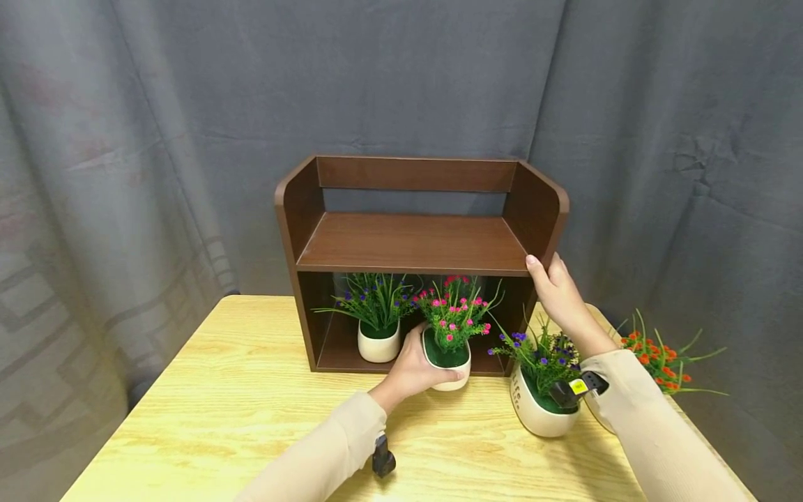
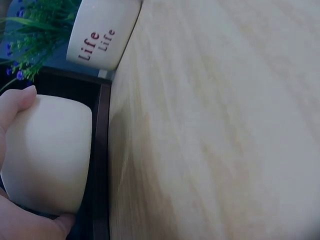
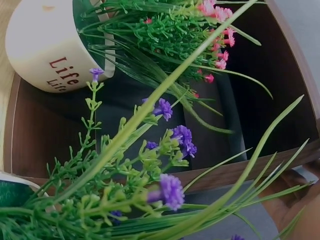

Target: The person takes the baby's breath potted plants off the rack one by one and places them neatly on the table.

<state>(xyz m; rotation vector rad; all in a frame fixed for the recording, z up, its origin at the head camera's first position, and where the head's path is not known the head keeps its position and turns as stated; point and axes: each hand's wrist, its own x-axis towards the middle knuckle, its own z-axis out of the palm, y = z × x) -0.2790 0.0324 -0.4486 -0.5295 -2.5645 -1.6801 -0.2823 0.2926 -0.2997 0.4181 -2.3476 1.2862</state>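
My left hand point(image 1: 414, 366) grips a white pot with pink flowers point(image 1: 448, 373) by its sides. The pot tilts at the front opening of the brown wooden shelf's point(image 1: 408, 240) lower compartment. Seen from the left wrist, the thumb and a finger lie on opposite sides of this pot point(image 2: 50, 150). With the thumb at the front edge and fingers on the outer side, my right hand point(image 1: 561, 296) holds the shelf's right side panel. A white pot with purple flowers point(image 1: 376, 345) stands inside the lower compartment, left of the held pot.
Right of the shelf, another purple-flowered pot point(image 1: 546, 418) marked "Life" stands on the light wooden table point(image 1: 238, 404), below my right forearm. Orange flowers point(image 1: 659, 355) show beyond that forearm, their pot partly hidden. A grey curtain point(image 1: 426, 84) hangs behind.
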